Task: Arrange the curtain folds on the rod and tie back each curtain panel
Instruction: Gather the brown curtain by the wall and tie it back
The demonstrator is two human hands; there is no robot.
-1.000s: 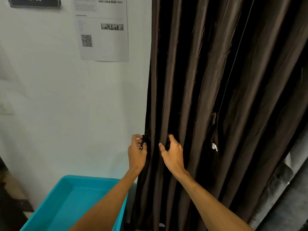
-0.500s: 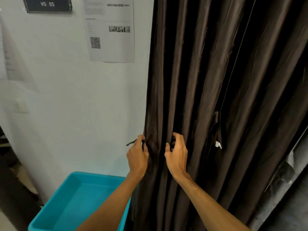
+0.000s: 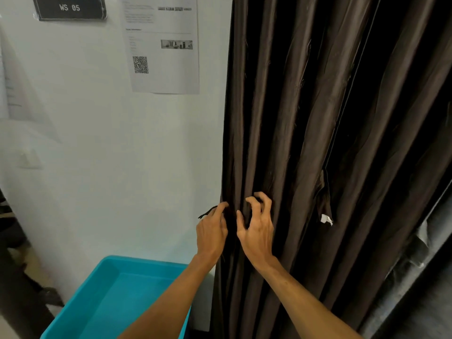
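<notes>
Just below centre, toward six o'clock, both hands are working the left edge of the brown curtain [image 3: 305, 143]. The left hand [image 3: 211, 231] is curling its fingers at the very hem and pinching a thin dark cord [image 3: 204, 213], whose loose end is poking out toward nine o'clock over the white wall [image 3: 97, 167]. The right hand [image 3: 256, 231] is sitting right beside it at three o'clock, fingers hooked like a claw into the first folds, thumb spread wide; whether it is actually holding cloth, I cannot tell. The curtain is hanging in long vertical pleats, filling the whole right half of the view, with a small white tag [image 3: 326, 219] dangling out at three o'clock from the hands. A teal bin [image 3: 146, 261] is sitting down at seven o'clock. A printed sheet [image 3: 166, 69] with a QR code is hanging up at eleven o'clock, and a black sign [image 3: 69, 7] reading WS 05 is showing farther out the same way.
</notes>
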